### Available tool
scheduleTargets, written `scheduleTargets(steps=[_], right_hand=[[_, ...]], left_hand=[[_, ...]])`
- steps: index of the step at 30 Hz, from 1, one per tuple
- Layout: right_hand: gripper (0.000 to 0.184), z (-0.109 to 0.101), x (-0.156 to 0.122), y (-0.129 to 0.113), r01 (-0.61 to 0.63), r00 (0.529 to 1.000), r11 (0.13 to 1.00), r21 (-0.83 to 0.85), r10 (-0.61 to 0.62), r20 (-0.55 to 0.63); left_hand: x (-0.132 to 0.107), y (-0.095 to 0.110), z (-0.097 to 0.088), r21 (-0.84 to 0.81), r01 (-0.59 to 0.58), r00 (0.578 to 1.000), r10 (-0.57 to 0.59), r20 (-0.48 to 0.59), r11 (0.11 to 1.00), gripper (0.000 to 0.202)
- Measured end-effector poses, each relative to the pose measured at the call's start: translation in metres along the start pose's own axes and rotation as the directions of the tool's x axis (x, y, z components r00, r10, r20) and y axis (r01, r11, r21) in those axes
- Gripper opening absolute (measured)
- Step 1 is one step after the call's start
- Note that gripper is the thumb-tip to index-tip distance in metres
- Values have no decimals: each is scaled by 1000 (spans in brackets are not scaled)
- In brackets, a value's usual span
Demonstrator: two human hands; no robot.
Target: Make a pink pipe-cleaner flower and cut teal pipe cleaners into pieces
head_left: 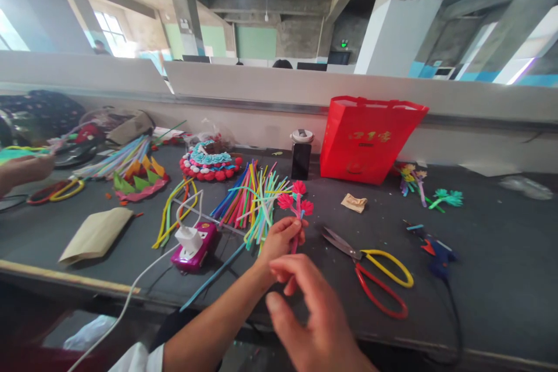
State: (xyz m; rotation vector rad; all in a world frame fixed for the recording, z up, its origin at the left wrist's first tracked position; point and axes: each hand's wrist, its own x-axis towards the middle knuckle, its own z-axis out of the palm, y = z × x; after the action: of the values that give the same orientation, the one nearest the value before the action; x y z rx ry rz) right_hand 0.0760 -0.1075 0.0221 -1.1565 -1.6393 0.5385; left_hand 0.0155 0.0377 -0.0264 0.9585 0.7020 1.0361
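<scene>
At the front of a dark table [501, 244], pink sprig [299, 204] roughly upright in the left hand [281, 239]; thumb and fingers closed on its stem, just below the blooms [285, 201]; right hand [316, 308] nearer the camera, blurred, thumb and forefinger apart, nothing visible between; contact with the left wrist impossible to tell. For a sound hold, in all likelihood: pinch the stem rather than the blooms, firmly enough to stop twisting yet without flattening the fuzz; bring the right fingertips to the stem's lower end, clear of the petals; leave scissors [357, 254] and glue gun [441, 256] lying apart at right, away from both wrists. By count: blooms on the sprig, three; glue guns, one; scissors, one pair at right and apparently another pair [53, 195] at far left, near one co-worker's hand [26, 171]; red bag [370, 139], one; phone [300, 161], one; white plug [188, 239], one, on one purple block [207, 246]; chenille stems [257, 200] behind the left hand, too overlapped for a count.
</scene>
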Motion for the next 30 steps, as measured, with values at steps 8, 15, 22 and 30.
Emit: scheduleTargets(steps=[8,15,22,30], right_hand=[[35,26,25,34,108,992,789,-605,-127,12],[15,44,14,25,233,972,719,-655,-163,167],[6,29,25,25,194,971,713,-674,-239,26],[14,54,10,26,305,935,585,-752,-335,119]], left_hand=[[28,-22,6,223,-163,974,192,-118,961,30],[12,-21,23,411,-246,941,317,-115,878,19],[4,-21,30,501,-243,943,323,-78,830,18],[-5,-18,39,540,-277,937,349,-33,795,22]])
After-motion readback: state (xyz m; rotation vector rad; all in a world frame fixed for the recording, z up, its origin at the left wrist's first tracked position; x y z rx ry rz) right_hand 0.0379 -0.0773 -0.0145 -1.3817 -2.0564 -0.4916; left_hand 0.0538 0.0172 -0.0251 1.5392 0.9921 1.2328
